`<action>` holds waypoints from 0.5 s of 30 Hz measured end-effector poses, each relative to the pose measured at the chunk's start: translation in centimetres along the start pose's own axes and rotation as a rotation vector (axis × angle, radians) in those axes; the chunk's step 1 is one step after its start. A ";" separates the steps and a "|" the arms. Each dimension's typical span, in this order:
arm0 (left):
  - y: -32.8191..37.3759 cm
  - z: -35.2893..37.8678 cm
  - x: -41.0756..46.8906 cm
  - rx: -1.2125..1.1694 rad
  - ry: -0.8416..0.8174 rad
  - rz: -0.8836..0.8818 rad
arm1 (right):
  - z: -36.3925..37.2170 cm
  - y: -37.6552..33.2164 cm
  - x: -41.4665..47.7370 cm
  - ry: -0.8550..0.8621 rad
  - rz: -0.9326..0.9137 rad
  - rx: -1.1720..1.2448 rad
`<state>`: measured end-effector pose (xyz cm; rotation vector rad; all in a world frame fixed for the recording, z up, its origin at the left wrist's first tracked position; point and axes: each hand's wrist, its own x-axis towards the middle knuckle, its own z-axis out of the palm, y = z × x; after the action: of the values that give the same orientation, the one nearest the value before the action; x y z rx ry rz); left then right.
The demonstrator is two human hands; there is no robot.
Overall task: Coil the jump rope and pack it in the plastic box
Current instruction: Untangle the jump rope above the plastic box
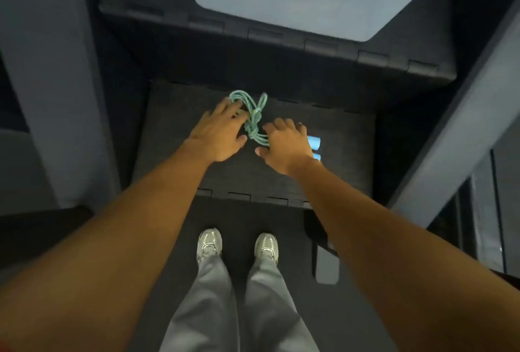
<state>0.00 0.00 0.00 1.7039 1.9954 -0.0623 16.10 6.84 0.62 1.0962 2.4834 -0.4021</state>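
The jump rope (253, 119) lay bundled and knotted in the middle, on the dark floor of the open plastic box (174, 132), between the two hands. The left hand (218, 133) was spread flat, its fingertips (235, 105) touching the far loop of the rope, not closed around it. The right hand (287, 145) hovered with loosely curled fingers over the near end of the rope; whether it gripped anything I could not tell. Two light blue handles (314, 147) (partly hidden) showed just beside the right hand. Beyond the box stood its raised lid (281, 5), bearing a label. Below, grey trousers (239, 304) and pale shoes (209, 244) stood on the floor.
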 end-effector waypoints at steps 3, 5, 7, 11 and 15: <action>0.0 1.5 0.7 -0.015 0.077 0.008 | 1.4 -0.5 0.9 0.067 0.009 -0.028; 0.3 2.0 1.1 -0.017 0.141 0.008 | 1.9 -0.9 1.2 0.111 -0.003 -0.014; 0.5 1.9 1.4 -0.039 0.205 -0.002 | 1.8 -1.2 1.4 0.143 0.007 0.059; 1.2 0.6 0.6 -0.305 0.282 -0.027 | 0.8 -1.1 0.5 0.178 0.071 0.385; 2.4 -1.9 -1.3 -0.606 0.286 -0.039 | -1.1 -1.3 -1.8 0.285 0.106 0.636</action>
<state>1.65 0.01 2.85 1.3261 1.9634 0.7343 15.98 5.30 2.60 1.6098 2.5859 -1.1256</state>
